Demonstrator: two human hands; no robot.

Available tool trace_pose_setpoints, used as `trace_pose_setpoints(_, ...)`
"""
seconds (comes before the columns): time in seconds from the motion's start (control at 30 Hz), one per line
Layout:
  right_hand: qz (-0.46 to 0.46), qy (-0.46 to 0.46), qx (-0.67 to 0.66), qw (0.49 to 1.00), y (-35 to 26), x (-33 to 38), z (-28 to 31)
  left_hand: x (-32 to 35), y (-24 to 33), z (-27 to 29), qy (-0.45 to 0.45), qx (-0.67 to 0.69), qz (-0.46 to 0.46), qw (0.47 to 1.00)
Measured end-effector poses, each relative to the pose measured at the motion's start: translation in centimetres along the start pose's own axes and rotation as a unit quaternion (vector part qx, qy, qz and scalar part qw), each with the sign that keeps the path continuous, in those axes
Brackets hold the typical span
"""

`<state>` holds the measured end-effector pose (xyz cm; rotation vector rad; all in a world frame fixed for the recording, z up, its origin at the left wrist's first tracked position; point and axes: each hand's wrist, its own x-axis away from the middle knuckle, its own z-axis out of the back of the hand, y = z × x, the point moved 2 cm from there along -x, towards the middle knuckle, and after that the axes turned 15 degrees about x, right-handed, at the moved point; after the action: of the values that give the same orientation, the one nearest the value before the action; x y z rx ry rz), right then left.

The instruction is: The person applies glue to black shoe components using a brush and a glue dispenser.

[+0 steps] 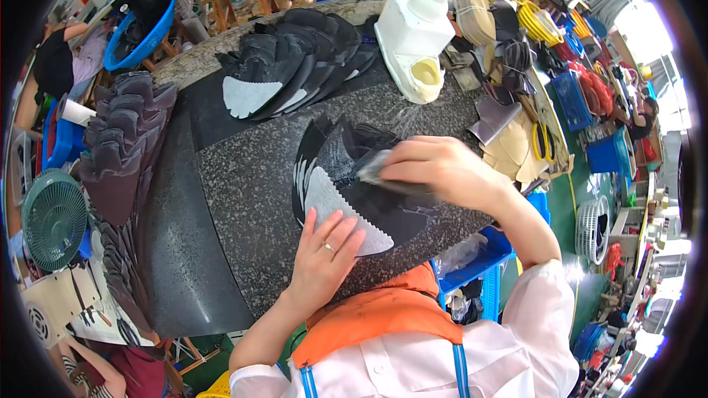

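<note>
A black, curved cut piece (402, 210), with a pale grey lining patch (345, 210) that has a saw-toothed edge, lies on the speckled stone slab (243, 214) in front of me. More dark curved layers lie under or beside it. My left hand (324, 258) rests flat on the near end of the pale patch, fingers a little apart, a ring on one. Closed over the middle of the black piece, my right hand (435, 166) grips a small flat grey tool (374, 167), whose kind is blurred. Wet-looking dark smears show beside the tool.
A white glue pot with a cone top (420, 33) stands beyond my right hand. Overlapping black pieces (295, 59) lie at the far left, and stacked dark pieces (122, 147) fill the left edge. Yellow-handled scissors (543, 140) lie on tan sheets at right.
</note>
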<state>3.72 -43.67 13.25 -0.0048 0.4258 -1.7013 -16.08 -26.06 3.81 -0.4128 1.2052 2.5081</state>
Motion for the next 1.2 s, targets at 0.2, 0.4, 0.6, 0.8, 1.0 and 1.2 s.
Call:
trace_pose_setpoints(0.2,-0.138,0.073,0.011,0.988,-9.0,8.5,-5.6,-1.4,-0.1,-1.1,0.04,0.029,-0.006,0.999)
trace_pose_setpoints(0.4,-0.462,0.338,-0.048,0.819,-4.2,14.3,-6.5,-2.4,-0.4,-0.1,0.015,0.007,0.025,1.0)
trace_pose_setpoints(0.6,-0.458,0.279,0.023,0.844,7.9,2.7,-1.0,-2.5,1.4,2.0,-0.053,-0.033,0.029,0.998)
trace_pose_setpoints(0.8,-0.285,0.184,-0.192,0.921,5.7,2.4,-0.6,-1.5,0.3,-2.1,0.01,-0.076,-0.033,0.996)
trace_pose_setpoints(1.0,-0.302,0.073,-0.067,0.948,2.4,-5.0,-0.4,-2.4,1.4,0.8,-0.003,-0.087,-0.048,0.995)
trace_pose_setpoints(1.2,-0.36,0.125,0.135,0.915,10.9,-0.3,1.5,-3.5,1.5,3.1,0.042,0.069,-0.008,0.997)
